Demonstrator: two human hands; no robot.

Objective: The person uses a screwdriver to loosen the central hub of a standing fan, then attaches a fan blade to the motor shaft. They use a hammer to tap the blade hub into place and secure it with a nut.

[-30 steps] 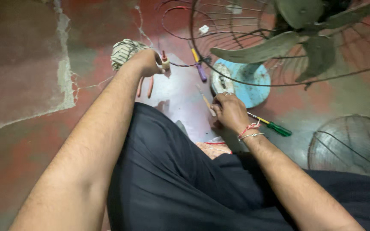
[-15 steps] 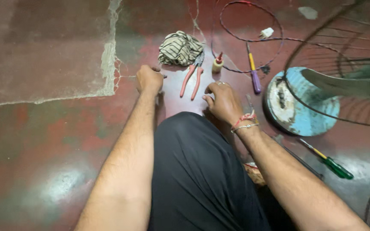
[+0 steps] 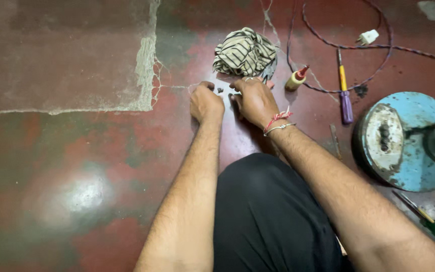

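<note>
Item: my left hand point(image 3: 206, 103), fingers curled on the red cement floor point(image 3: 76, 166), and my right hand point(image 3: 254, 100), fingers bent and pressed down, with a small dark metal piece point(image 3: 220, 90) lying between the two, touching neither. Just beyond: crumpled striped cloth point(image 3: 243, 51). Toward the floor's right edge: small yellow bottle with red cap point(image 3: 296, 78), yellow-and-purple screwdriver point(image 3: 344, 89), blue round fan base point(image 3: 404, 141).
</note>
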